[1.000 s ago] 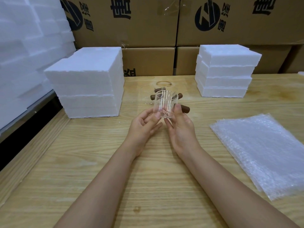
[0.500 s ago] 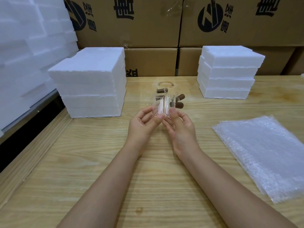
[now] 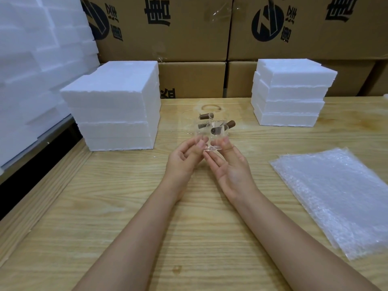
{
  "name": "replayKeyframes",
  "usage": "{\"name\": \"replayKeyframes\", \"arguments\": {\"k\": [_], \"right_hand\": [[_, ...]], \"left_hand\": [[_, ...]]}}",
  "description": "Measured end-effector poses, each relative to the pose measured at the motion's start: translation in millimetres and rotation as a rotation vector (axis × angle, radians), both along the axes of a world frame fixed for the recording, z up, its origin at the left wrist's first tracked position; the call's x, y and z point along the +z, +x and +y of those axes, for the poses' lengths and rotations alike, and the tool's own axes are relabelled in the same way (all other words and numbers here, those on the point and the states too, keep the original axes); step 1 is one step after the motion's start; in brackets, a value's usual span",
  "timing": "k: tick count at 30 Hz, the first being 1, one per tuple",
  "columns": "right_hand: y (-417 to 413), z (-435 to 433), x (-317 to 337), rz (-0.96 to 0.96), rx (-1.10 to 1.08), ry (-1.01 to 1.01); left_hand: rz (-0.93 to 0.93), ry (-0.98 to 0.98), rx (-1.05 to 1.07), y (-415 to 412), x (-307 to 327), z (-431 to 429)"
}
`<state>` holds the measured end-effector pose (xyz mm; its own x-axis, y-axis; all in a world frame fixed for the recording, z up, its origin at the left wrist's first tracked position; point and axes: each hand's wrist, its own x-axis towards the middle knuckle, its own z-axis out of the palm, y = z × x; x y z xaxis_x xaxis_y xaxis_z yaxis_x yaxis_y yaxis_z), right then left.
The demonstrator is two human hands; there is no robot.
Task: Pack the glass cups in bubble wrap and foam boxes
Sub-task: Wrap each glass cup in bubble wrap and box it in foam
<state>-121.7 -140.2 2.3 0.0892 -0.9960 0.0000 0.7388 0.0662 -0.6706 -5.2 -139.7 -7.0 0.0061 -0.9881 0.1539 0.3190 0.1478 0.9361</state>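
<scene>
Observed at centre of frame: clear, smooth-walled glass cup [image 3: 210,136], upright, pinched at its sides between fingertips of left hand [image 3: 183,158] and right hand [image 3: 231,166], palms turned up, fingers partly curled. Noted just behind: further glass cups [image 3: 228,124] with brown cylindrical handles, partly masked by the held one. Flanked upper left and upper right by stacked white foam boxes [image 3: 117,106], grainy-edged. Recorded at right of frame: pile of bubble wrap [image 3: 336,196], flat on pale, grained wooden table [image 3: 105,206]. Printed cardboard cartons [image 3: 189,28] behind.
</scene>
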Motion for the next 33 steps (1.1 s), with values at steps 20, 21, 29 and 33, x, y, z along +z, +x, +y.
{"name": "replayKeyframes", "arguments": {"k": [20,21,29,33], "right_hand": [[3.2,0.2,-5.0,0.220,-0.217,-0.104],[1.3,-0.7,-4.0,0.149,-0.182,-0.090],[-0.3,-0.9,-0.9,0.072,-0.047,-0.041],[-0.3,-1.7,-2.5,0.186,-0.063,-0.027]], "left_hand": [[0.002,-0.040,0.135,-1.0,0.3,-3.1],[0.031,-0.013,0.114,-1.1,1.4,-2.7],[-0.061,-0.027,0.003,-0.4,-2.7,-1.3],[-0.100,-0.048,0.086,-0.4,-2.4,-1.5]]}}
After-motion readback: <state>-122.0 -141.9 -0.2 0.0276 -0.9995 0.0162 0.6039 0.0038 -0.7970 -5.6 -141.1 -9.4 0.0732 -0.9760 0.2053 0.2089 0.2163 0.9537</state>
